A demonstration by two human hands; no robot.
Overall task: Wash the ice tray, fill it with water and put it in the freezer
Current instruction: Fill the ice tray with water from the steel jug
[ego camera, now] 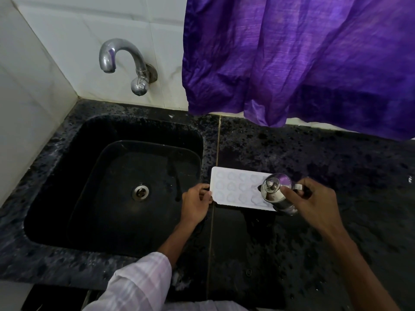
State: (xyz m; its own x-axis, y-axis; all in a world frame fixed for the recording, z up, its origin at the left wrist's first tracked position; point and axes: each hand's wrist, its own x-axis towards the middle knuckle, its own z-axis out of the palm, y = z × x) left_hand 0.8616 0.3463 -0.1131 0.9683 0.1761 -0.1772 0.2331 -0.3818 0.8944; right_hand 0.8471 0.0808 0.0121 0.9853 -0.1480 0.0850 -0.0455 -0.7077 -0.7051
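Observation:
A white ice tray (pixel 233 187) with several round cells lies flat on the black granite counter (pixel 336 167), just right of the sink. My left hand (pixel 196 202) grips the tray's left edge. My right hand (pixel 314 205) holds a small lidded steel jug (pixel 275 190) by its handle, tilted over the tray's right end. The jug hides the right cells. I cannot tell whether water is coming out.
The black sink (pixel 116 182) with its steel drain (pixel 140 191) lies at the left. A chrome tap (pixel 125 61) on the tiled wall shows no running water. A purple curtain (pixel 303 59) hangs over the counter's back edge. The counter is wet.

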